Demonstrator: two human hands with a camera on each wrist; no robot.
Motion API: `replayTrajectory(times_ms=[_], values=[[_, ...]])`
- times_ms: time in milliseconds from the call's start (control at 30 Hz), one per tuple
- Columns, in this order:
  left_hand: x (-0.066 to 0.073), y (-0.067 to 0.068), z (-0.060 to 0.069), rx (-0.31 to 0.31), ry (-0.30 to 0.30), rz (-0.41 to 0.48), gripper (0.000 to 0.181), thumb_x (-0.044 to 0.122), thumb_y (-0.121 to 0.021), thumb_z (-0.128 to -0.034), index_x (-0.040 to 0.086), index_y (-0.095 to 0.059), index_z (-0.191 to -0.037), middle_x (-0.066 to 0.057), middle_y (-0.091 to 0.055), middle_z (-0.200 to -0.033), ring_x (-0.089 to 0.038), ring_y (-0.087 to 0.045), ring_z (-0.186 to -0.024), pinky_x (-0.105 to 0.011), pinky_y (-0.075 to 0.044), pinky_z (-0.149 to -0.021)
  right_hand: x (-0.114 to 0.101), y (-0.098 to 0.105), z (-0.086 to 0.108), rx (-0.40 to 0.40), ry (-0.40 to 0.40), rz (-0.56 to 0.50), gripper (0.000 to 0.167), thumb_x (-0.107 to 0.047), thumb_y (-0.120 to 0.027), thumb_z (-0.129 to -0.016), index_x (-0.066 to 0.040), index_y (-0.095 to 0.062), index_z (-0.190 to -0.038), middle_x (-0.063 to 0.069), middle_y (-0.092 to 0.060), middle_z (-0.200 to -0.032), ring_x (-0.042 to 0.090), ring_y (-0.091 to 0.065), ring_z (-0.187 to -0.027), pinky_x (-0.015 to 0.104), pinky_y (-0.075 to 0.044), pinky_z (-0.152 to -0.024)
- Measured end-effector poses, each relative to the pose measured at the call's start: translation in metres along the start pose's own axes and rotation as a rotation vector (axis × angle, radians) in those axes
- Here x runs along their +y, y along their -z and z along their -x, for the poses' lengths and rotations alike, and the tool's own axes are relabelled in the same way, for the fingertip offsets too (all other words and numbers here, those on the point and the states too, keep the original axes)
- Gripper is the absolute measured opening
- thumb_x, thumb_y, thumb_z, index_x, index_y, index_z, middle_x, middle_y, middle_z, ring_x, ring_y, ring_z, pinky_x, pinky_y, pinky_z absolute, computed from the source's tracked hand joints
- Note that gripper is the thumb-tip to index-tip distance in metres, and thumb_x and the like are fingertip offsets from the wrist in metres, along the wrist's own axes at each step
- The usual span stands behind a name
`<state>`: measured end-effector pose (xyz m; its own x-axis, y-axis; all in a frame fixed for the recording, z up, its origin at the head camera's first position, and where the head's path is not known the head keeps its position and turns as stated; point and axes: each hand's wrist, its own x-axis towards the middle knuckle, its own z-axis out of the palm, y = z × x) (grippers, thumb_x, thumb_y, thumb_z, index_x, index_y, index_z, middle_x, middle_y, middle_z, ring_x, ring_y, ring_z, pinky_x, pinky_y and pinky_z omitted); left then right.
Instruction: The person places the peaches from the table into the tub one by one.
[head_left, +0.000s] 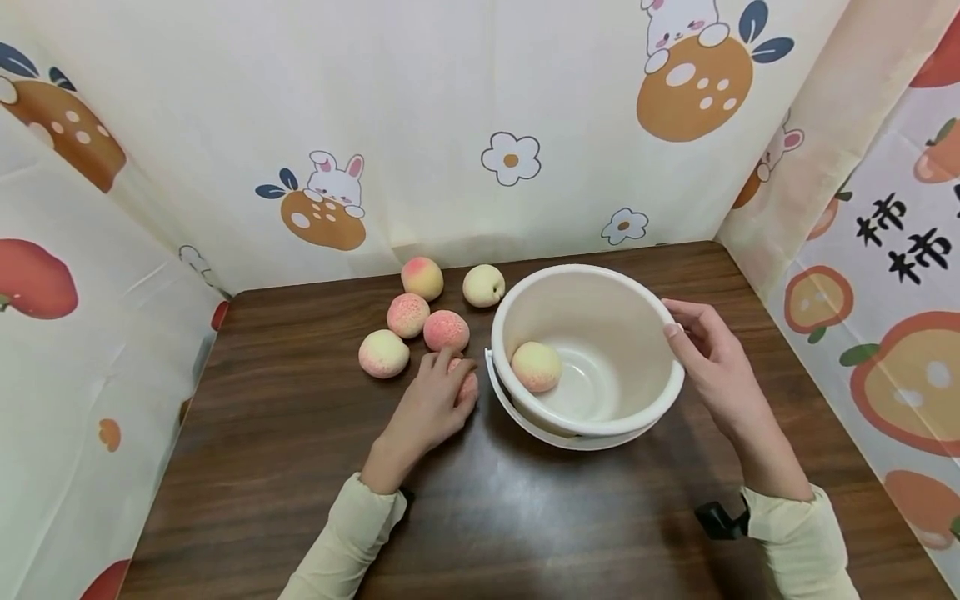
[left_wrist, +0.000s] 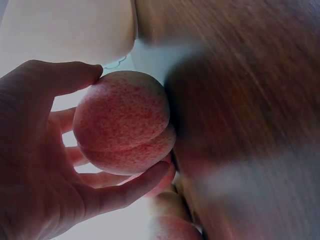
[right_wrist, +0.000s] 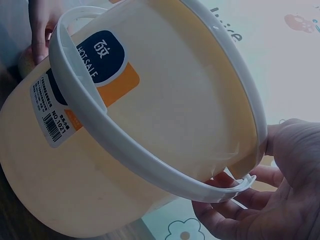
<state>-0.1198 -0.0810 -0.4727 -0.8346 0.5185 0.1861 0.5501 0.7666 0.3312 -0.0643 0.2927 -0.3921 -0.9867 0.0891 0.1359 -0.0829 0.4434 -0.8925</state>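
One in the bucket, that's the visible count: a pale peach (head_left: 536, 367) lies inside the white plastic bucket (head_left: 600, 304), right of centre in the head frame. And here's the left hand (head_left: 431, 406), mid-frame, thumb and fingers curled round a red-speckled peach (left_wrist: 122, 120) just left of the bucket; that one is outside the rim, whether lifted I can't tell. Five more lie on the wood-grain table (head_left: 285, 467), bunched upper-centre, none gripped, so six remain outside. Over on the right, the right hand (head_left: 712, 358) grips the bucket's rim, fingers bent around it (the sticker (right_wrist: 102, 57), upper left in the right wrist view, reads HOT SALE).
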Motion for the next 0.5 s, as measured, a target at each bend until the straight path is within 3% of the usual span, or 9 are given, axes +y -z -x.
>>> replayTrajectory(times_ms=[233, 500], values=[[0.0000, 0.0013, 0.0019, -0.010, 0.020, 0.041, 0.035, 0.019, -0.075, -0.0909, 0.011, -0.068, -0.124, -0.013, -0.058, -0.127, -0.041, -0.054, -0.117, -0.050, -0.055, -0.095, 0.0005, -0.0015, 0.0017, 0.007, -0.008, 0.001, 0.044, -0.022, -0.055, -0.108, -0.007, -0.050, -0.150, -0.011, -0.062, -0.124, 0.006, -0.064, -0.102, 0.015, -0.056, -0.079], [0.0028, 0.0084, 0.0043, 0.039, -0.028, 0.050, 0.035, 0.019, -0.074, -0.0890, 0.013, -0.070, -0.123, -0.007, -0.060, -0.126, -0.037, -0.055, -0.117, -0.048, -0.055, -0.094, -0.0004, -0.0007, 0.0032, 0.018, -0.015, 0.004, 0.045, -0.023, -0.054, -0.108, -0.008, -0.049, -0.151, -0.010, -0.061, -0.126, 0.007, -0.064, -0.102, 0.015, -0.057, -0.079]])
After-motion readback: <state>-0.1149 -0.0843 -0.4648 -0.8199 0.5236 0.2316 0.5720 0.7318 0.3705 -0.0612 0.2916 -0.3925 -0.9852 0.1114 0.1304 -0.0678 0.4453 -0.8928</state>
